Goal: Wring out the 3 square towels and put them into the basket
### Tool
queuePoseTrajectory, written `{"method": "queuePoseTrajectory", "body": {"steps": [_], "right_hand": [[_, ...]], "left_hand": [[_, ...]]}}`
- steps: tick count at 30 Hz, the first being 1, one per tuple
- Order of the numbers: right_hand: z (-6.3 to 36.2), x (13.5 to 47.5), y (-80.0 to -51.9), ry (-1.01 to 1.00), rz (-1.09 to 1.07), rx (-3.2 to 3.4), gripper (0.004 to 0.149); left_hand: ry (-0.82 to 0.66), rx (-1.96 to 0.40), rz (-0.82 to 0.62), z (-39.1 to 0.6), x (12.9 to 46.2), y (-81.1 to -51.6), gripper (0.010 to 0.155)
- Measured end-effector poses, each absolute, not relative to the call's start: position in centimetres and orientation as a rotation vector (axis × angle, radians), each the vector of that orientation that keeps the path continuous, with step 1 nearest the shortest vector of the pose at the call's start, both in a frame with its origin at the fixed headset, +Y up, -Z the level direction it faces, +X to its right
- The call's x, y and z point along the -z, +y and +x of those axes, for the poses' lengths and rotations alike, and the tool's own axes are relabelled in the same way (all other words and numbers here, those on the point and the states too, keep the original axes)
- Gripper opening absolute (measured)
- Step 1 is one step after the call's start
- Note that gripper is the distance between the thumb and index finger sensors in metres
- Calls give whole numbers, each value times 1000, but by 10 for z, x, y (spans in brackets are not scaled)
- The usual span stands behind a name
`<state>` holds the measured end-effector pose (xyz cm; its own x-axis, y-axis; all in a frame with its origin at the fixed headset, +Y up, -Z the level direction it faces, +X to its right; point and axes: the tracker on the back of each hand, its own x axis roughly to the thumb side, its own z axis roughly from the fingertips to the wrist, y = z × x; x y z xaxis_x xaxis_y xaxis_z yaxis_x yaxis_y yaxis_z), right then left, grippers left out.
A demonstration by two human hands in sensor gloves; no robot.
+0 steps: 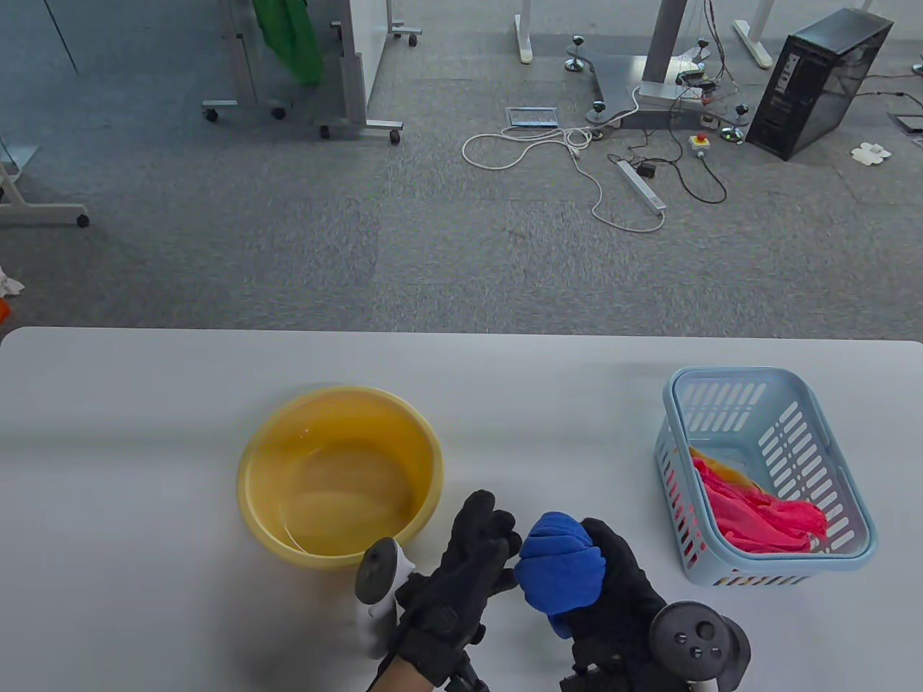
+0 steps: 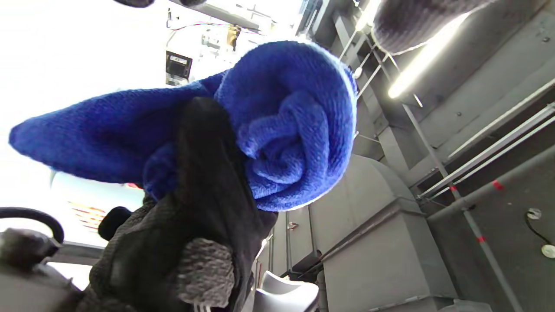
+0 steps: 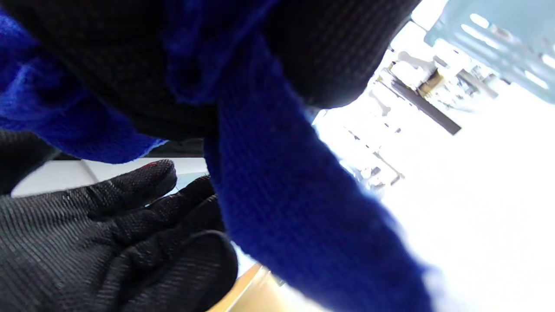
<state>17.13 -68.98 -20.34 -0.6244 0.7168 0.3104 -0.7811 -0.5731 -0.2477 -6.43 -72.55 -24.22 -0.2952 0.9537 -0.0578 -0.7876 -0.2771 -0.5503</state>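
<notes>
1. Right hand (image 1: 613,584): fingers curled round the blue towel (image 1: 559,566), which is bunched and twisted into a tight roll, held above the worktop (image 1: 144,432) between the yellow basin (image 1: 339,476) and the basket (image 1: 764,472).
2. Left hand (image 1: 461,577): fingers (image 1: 490,522) nearly straight, tips at the towel's left side. Whether they touch it or stand just clear cannot be told; they hold nothing.
3. Basket: pale blue, slatted, at the right of the worktop. A pink towel (image 1: 757,515) lies in it, with a strip of orange-yellow cloth (image 1: 721,468) under its far edge, probably the second towel.
4. Step in hand, by my reading: the third and last towel looks wrung or nearly so. The next move calls for carrying it right, over the basket's near-left rim, and letting go inside.
5. Basin: a little water shows at the bottom; no towel in it.
6. Hard to make out: the right palm and thumb are hidden behind the towel; the wrist views are overexposed, so dripping cannot be judged.
</notes>
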Motion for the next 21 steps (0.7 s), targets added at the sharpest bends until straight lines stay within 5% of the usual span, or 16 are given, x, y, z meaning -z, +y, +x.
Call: {"method": "queuePoseTrajectory", "body": {"steps": [9,15,21], "right_hand": [[153,195,-682,-641,342,-2525,85],[132,186,-681,-756,430,-2683,85],[122,180,-679,-788,469,-2699,84]], "left_hand": [[-520,-1659,-448,-61,239,-718,89],[-426,-1675,-615,-51,230,-728,94],[-313,-1700,-494,-58,231,-734,87]]}}
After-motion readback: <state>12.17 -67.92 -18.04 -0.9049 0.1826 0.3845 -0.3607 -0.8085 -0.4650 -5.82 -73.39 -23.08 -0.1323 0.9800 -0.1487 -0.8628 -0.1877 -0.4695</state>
